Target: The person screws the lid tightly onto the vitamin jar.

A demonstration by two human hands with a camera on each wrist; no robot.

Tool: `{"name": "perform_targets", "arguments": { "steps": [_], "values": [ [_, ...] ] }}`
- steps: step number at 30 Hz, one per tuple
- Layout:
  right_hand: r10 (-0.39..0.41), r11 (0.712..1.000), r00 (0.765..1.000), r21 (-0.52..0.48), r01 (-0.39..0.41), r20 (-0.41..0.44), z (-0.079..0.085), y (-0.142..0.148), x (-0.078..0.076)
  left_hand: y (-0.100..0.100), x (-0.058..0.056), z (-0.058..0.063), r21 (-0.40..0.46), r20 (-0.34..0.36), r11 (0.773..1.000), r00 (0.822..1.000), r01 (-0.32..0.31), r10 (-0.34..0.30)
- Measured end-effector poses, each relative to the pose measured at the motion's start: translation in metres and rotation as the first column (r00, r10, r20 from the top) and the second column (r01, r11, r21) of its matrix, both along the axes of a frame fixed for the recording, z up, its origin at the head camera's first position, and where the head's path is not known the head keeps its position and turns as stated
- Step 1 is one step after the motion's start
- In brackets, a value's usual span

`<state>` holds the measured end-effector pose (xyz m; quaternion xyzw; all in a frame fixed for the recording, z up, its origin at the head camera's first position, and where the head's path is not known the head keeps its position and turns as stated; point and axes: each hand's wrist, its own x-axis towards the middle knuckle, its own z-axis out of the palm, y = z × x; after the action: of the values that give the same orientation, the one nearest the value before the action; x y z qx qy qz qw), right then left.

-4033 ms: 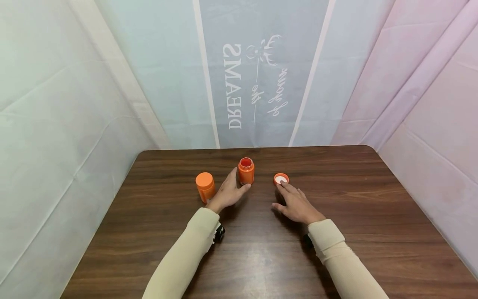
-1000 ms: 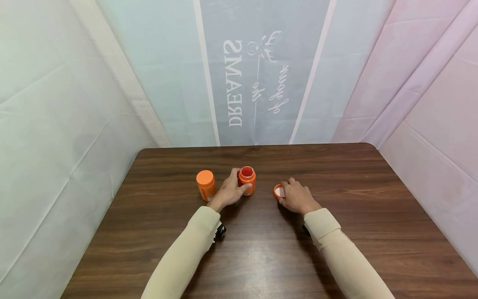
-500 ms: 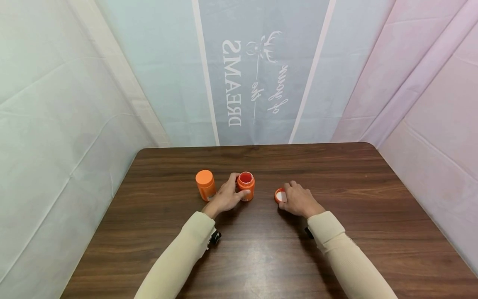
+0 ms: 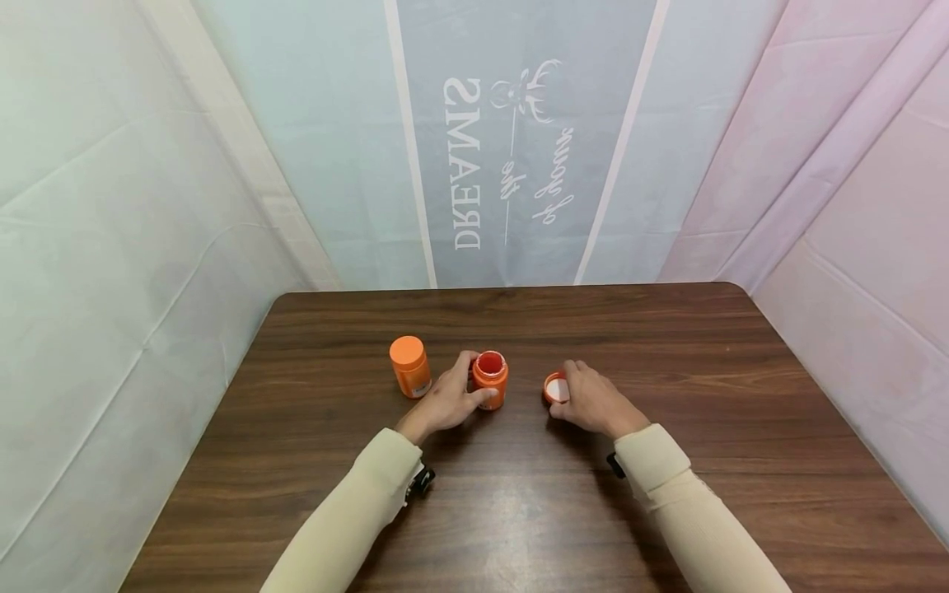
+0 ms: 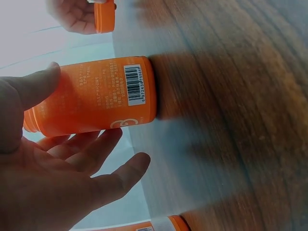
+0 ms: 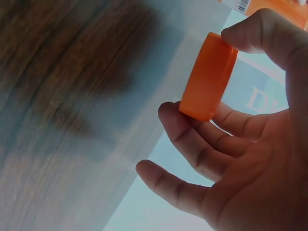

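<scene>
My left hand (image 4: 447, 401) grips an orange bottle (image 4: 491, 389), thumb on one side and fingers on the other. The bottle stands upright with its mouth uncovered and a red inside showing. A barcode label on that bottle (image 5: 96, 96) faces the left wrist camera. To its right, my right hand (image 4: 596, 402) pinches an orange cap (image 6: 209, 77) by its edge between thumb and fingers. The white inside of the cap faces up in the head view. A second orange bottle (image 4: 411, 366), with its lid on, stands left of my left hand, apart from it.
All of this is on a dark wood-grain table (image 4: 519, 511). Behind the table's far edge hangs a pale blue cloth (image 4: 341, 165) with printed lettering, and light cloth walls flank both sides.
Over the earlier frames the left hand has taken hold of the uncapped bottle and drawn it nearer. The right hand has gone from touching the cap to pinching it, also nearer.
</scene>
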<state>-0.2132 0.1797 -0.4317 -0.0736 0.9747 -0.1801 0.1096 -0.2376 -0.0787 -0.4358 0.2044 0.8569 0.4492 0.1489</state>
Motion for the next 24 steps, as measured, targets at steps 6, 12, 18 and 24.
{"name": "perform_targets", "arguments": {
  "steps": [6, 12, 18, 24],
  "values": [
    [0.012, 0.999, 1.000, -0.037, -0.013, -0.010, 0.006, -0.003, 0.005, -0.002, 0.004, 0.001, -0.001, -0.015, 1.000, 1.000, 0.023, -0.023],
    [0.016, 0.996, 0.999, -0.084, -0.020, -0.052, 0.010, -0.004, 0.009, -0.005, 0.008, 0.002, 0.010, -0.030, 0.999, 0.999, 0.040, -0.040],
    [0.025, 0.989, 0.992, -0.139, -0.043, -0.126, 0.012, -0.004, 0.016, -0.007, 0.012, 0.004, -0.002, -0.035, 0.999, 0.998, 0.048, -0.048],
    [0.027, 0.982, 0.988, -0.182, -0.055, -0.154, 0.014, -0.006, 0.022, -0.008, 0.016, 0.009, -0.002, -0.034, 0.997, 0.997, 0.073, -0.073]
  ]
}}
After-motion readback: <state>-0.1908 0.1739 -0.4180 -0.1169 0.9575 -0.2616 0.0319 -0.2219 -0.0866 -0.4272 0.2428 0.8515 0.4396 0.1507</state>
